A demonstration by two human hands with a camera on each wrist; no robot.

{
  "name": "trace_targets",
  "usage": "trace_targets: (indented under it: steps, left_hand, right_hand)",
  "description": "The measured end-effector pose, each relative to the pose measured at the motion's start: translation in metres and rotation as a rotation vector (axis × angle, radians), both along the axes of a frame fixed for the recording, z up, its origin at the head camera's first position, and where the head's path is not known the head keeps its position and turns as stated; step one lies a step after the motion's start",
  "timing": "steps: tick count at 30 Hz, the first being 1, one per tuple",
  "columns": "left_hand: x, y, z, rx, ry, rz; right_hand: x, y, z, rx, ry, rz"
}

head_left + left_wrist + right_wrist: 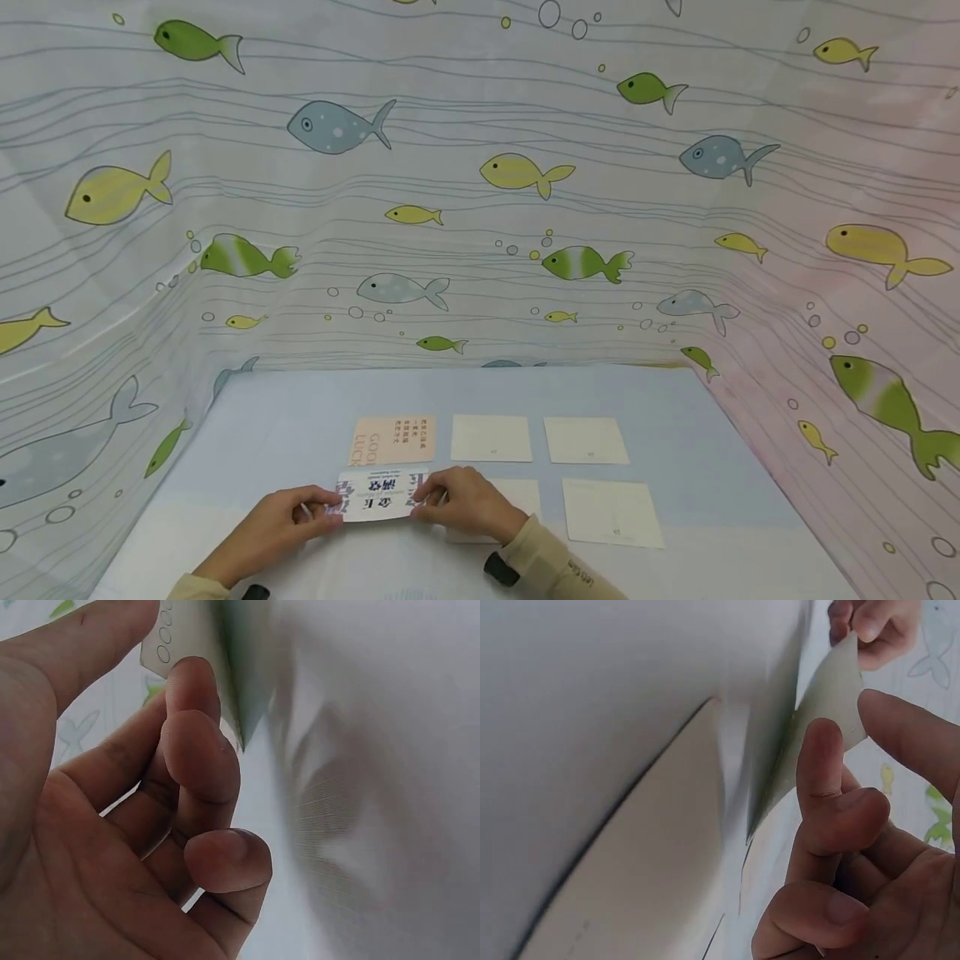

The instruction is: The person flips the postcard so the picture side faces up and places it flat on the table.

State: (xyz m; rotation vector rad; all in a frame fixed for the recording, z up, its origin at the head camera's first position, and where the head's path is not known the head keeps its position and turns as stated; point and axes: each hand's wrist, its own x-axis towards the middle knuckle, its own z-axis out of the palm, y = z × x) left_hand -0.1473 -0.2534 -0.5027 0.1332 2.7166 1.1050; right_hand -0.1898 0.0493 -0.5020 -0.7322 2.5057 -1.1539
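A white card with blue and purple print (381, 493) is held level near the front of the table, its dark lettering upside down to the head camera. My left hand (281, 521) pinches its left edge between thumb and fingers. At the opposite edge, my right hand (472, 504) pinches it the same way. From the right wrist, the card's pale underside (821, 705) shows, angled close over the tabletop. Just behind it lies a peach card (375, 433) printed with "GOOD LUCK". My right hand and forearm partly cover a cream card (521, 492).
Two cream cards, one at back middle (491, 437) and one at back right (587, 440), lie in line with the peach card. Another cream card (613, 514) lies at front right. A fish-patterned curtain (465, 242) encloses the pale table (300, 400) at the back and sides.
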Motion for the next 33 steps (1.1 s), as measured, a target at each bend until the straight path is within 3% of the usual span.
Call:
trace_targets:
  steps: [9, 21, 33]
  left_hand:
    - [-0.004, -0.006, -0.004, 0.022, 0.017, -0.088]
    - [-0.009, -0.007, -0.011, 0.024, -0.029, -0.091]
    - [-0.010, -0.008, -0.018, 0.048, -0.019, -0.130]
  right_hand:
    - [0.003, -0.004, -0.005, 0.061, 0.011, -0.018]
    - [0.002, -0.009, -0.007, 0.144, 0.044, 0.011]
    - [0.002, -0.010, -0.008, 0.200, 0.046, -0.004]
